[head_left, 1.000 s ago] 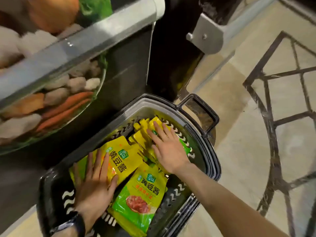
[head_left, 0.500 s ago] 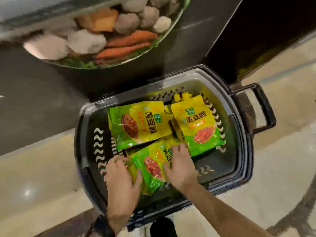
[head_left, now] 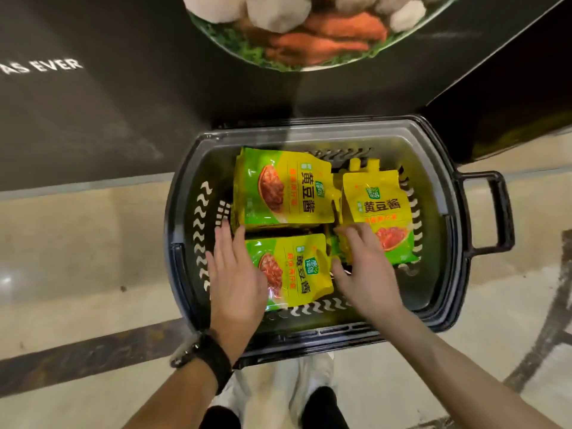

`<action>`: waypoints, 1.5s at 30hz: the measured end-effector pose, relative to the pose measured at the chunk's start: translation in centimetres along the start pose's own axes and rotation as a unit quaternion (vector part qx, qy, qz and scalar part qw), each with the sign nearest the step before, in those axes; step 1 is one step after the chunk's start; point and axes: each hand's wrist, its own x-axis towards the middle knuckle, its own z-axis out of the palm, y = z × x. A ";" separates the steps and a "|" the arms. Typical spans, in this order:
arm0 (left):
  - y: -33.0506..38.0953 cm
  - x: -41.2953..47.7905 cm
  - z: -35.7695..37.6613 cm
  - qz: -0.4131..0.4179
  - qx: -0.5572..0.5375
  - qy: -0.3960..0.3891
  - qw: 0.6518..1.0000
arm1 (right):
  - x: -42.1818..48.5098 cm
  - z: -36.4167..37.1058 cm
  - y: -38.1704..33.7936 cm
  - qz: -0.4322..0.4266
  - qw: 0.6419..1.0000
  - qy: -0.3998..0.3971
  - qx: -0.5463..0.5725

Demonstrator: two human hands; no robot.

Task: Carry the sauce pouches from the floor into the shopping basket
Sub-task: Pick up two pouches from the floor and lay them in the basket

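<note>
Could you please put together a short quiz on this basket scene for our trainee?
1. True or false: a pouch lies on the floor.
2. On which side is the handle of the basket? A near side, B the person's right, C the person's left.
3. Which hand wears a dark wristband?
Key: 1 false, every pouch in view is in the basket. 2 B. 3 the left hand.

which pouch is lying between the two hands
The near pouch, at the basket's front: left hand on one side, right hand on the other. The far pouch and right pouch lie farther back.
</note>
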 end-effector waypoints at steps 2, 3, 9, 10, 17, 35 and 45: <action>2.9 -0.3 -0.7 0.151 -0.002 0.083 0.985 | 1.9 -2.4 3.2 0.014 0.996 0.084 -0.022; 4.8 -0.1 -0.7 0.231 -0.010 0.104 0.967 | 3.1 -3.2 4.7 0.025 0.995 0.083 -0.042; 7.8 7.9 3.5 0.244 0.248 0.050 0.936 | 7.5 1.0 9.4 -0.057 0.966 -0.073 -0.241; 6.0 9.0 4.3 0.223 0.266 0.048 0.937 | 7.4 2.3 9.9 -0.057 0.968 -0.045 -0.242; 1.5 10.5 7.5 0.256 0.303 0.081 0.915 | 7.0 5.6 11.7 -0.073 0.968 0.047 -0.233; -1.7 5.1 8.2 0.308 0.274 0.036 0.911 | 7.6 4.0 11.4 -0.106 0.977 0.038 -0.183; 4.2 10.6 4.3 0.218 0.260 0.114 0.934 | 10.1 2.7 11.1 -0.111 0.973 0.032 -0.198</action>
